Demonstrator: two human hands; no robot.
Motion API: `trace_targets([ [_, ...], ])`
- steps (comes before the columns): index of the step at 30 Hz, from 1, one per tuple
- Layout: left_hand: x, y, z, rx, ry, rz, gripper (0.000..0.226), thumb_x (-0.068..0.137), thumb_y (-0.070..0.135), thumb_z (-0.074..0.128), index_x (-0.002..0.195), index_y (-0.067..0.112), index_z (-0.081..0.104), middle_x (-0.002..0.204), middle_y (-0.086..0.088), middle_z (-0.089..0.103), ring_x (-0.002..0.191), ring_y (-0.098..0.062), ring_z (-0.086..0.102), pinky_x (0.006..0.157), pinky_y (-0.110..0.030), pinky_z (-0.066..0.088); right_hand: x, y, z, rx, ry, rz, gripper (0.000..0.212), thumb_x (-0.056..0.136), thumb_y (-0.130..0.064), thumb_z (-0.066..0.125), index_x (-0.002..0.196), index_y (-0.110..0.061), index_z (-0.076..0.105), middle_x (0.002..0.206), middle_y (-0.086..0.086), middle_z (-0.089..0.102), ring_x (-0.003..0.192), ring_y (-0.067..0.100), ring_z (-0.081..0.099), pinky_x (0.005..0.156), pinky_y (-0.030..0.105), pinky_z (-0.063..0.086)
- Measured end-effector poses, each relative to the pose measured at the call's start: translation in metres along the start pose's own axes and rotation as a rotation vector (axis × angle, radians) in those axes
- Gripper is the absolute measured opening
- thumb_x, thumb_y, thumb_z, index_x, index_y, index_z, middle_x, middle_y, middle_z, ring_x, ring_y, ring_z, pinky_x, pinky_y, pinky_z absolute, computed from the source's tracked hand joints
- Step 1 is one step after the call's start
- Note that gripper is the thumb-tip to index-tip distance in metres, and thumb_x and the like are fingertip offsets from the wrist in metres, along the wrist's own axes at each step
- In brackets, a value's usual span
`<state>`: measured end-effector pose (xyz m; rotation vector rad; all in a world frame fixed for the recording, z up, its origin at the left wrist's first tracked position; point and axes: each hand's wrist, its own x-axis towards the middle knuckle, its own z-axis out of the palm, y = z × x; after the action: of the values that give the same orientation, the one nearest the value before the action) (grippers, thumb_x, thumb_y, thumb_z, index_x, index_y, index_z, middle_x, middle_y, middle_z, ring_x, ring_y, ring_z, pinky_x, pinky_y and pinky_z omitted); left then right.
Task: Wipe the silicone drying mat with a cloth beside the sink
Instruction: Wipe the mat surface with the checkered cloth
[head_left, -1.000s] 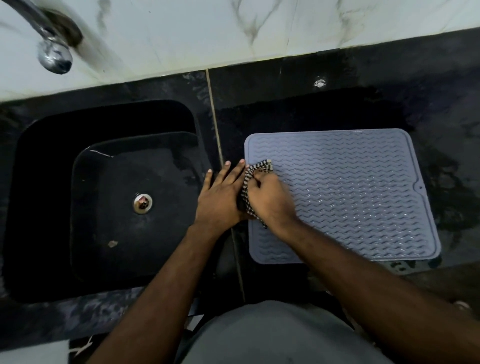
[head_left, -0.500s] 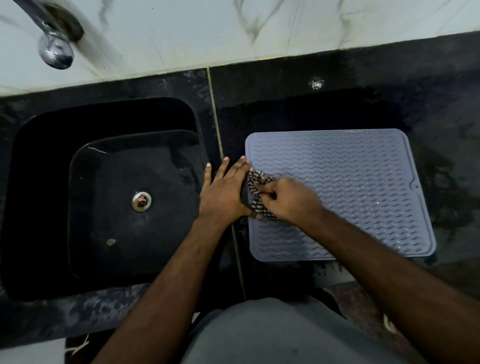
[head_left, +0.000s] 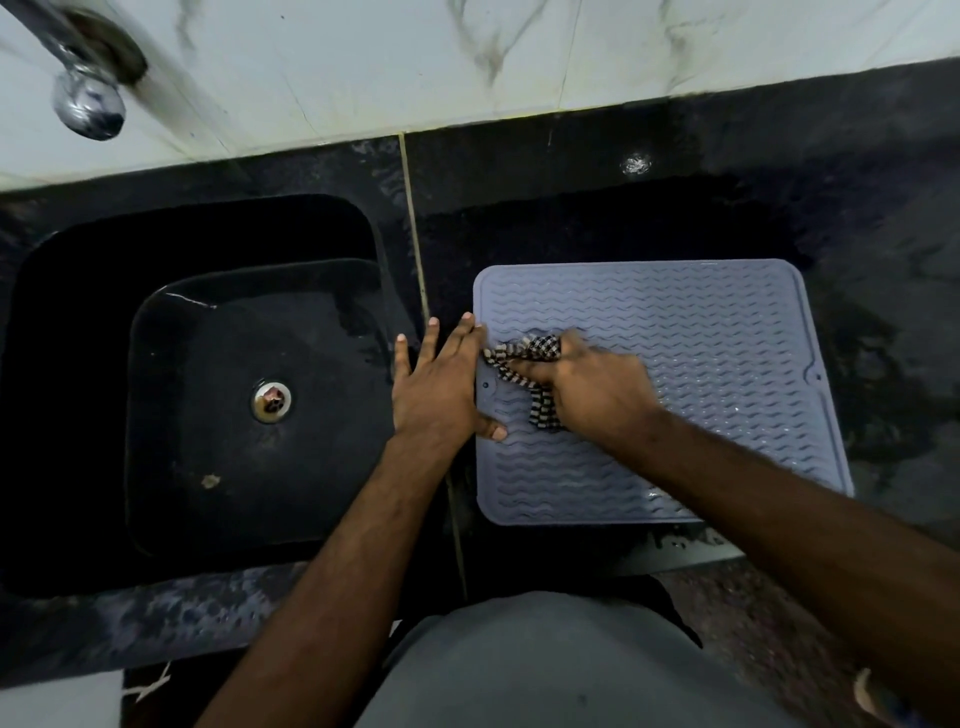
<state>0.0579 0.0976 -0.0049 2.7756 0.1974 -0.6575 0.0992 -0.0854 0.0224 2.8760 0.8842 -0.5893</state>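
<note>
A grey silicone drying mat (head_left: 717, 364) with a wavy ribbed surface lies flat on the black counter, right of the sink. My right hand (head_left: 597, 389) grips a bunched black-and-white checked cloth (head_left: 530, 358) and presses it on the mat's left part. My left hand (head_left: 439, 382) lies flat with straight fingers on the counter at the mat's left edge, its thumb resting on the mat.
A black sink (head_left: 218, 395) with a metal drain (head_left: 270, 401) sits to the left, under a chrome tap (head_left: 85, 96). The black counter (head_left: 883, 260) looks wet around the mat. A white marble wall (head_left: 467, 62) rises behind. My grey-clad body is at the counter's front edge.
My right hand has slid the cloth rightward from the mat's left edge onto the mat. My left hand has stayed at the mat's left edge.
</note>
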Motion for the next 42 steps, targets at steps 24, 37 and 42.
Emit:
trace_targets([
  [24, 0.021, 0.071, 0.031, -0.240, 0.086, 0.177, 0.144, 0.057, 0.076, 0.079, 0.163, 0.022, -0.002, 0.171, 0.003, 0.003, 0.157, -0.017, -0.002, 0.127, -0.048, 0.007, -0.013, 0.036, 0.004, 0.177, 0.025, 0.151, 0.047, 0.077, -0.038, 0.080, 0.118, -0.049, 0.062, 0.110, 0.002, 0.042, 0.097, 0.022, 0.058, 0.076, 0.042, 0.056],
  [37, 0.024, 0.089, 0.038, -0.085, 0.106, 0.041, 0.136, 0.061, 0.095, 0.048, 0.162, 0.025, -0.012, 0.171, 0.001, -0.006, 0.157, -0.019, -0.010, 0.125, -0.056, 0.007, -0.046, 0.107, 0.010, 0.126, 0.067, 0.203, 0.052, 0.091, -0.032, 0.066, 0.130, -0.061, 0.049, 0.112, 0.002, 0.041, 0.096, 0.019, 0.055, 0.074, 0.040, 0.055],
  [42, 0.033, 0.133, 0.030, -0.038, 0.039, -0.024, 0.143, 0.053, 0.096, 0.058, 0.158, 0.037, -0.019, 0.167, -0.021, -0.006, 0.154, -0.041, -0.009, 0.118, -0.065, -0.006, -0.042, 0.102, 0.007, 0.159, 0.057, 0.222, 0.045, 0.083, -0.039, 0.073, 0.125, -0.047, 0.060, 0.111, 0.003, 0.038, 0.101, 0.021, 0.053, 0.076, 0.043, 0.058],
])
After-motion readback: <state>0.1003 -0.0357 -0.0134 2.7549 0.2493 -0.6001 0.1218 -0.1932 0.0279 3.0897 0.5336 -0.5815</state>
